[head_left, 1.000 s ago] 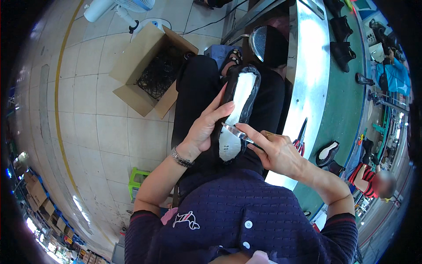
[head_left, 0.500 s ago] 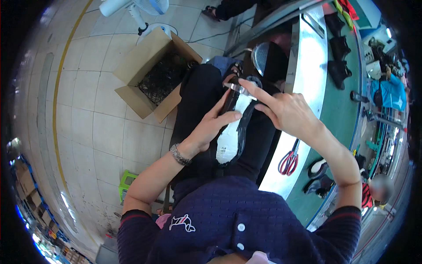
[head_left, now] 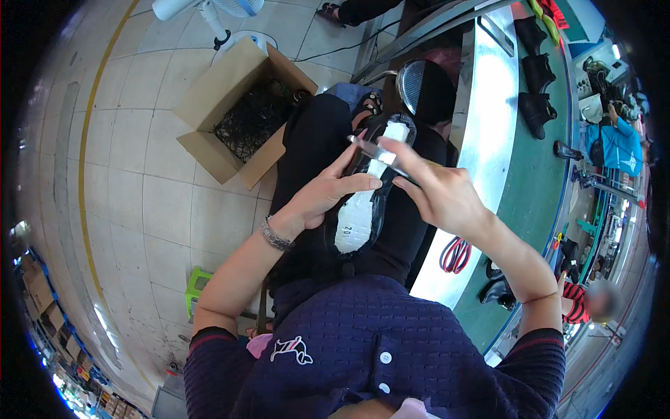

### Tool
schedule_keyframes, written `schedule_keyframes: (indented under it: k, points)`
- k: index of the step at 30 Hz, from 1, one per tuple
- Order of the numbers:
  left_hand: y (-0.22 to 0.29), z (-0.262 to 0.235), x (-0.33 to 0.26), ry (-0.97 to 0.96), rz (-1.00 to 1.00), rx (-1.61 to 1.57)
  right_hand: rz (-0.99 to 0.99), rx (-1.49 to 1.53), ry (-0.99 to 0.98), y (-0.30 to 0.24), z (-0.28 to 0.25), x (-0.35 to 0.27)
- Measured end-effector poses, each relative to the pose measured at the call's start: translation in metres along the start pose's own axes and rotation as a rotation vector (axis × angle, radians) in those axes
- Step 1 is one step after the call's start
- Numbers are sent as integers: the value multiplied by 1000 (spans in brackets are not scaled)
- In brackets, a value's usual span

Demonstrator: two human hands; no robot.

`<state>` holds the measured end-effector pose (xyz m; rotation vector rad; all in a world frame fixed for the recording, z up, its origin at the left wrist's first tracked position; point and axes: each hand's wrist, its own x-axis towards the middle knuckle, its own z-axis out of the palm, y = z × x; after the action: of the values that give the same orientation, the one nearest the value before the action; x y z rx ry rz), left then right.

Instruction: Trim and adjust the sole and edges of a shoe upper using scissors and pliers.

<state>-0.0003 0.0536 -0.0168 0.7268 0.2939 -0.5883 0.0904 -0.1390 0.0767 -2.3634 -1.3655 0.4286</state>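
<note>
A black shoe (head_left: 357,213) lies sole up along my thighs, its underside covered by a white insole with black edges folded around it. My left hand (head_left: 317,199) grips it from the left, thumb pressed on the white face and fingers along the side. In my right hand (head_left: 447,195) is a shiny metal tool (head_left: 380,155), slanting across the narrow middle of the sole. Motion blur and my fingers hide its exact kind. Whether its tip touches the shoe, I cannot tell.
A cardboard box (head_left: 202,87) of black trimmings stands left of my knees. To my right runs a metal ledge (head_left: 488,126) with red-handled scissors (head_left: 456,255). Beyond it, black boots (head_left: 536,115) stand on a green belt (head_left: 541,164). A round metal mesh (head_left: 412,87) is near my knee.
My right hand and the metal tool have moved back toward me, from near the shoe's far end to its middle. The far end of the white insole now shows. My left hand keeps its grip.
</note>
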Motion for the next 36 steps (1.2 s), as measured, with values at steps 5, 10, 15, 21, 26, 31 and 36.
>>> schedule_keyframes:
  k: [5,10,15,21,26,31,36]
  points:
    - [8,-2,-4,7,-45,14,168,-153,-330,-14,-14,11]
    - [3,-7,0,-69,-21,8,243,-81,-329,-16,5,0]
    - [-2,-16,1,-79,-2,77,163,-113,-323,-24,-11,3]
    - [-10,-10,-6,-137,30,20,210,-51,-302,-24,7,-8]
    - [-47,-10,-18,-150,87,-432,234,-47,-481,-32,-23,-21]
    - [-63,7,-16,-8,173,-299,-31,-392,-308,-65,-10,-33]
    - [-59,5,-20,-68,193,-341,29,-236,-384,-44,-1,-40]
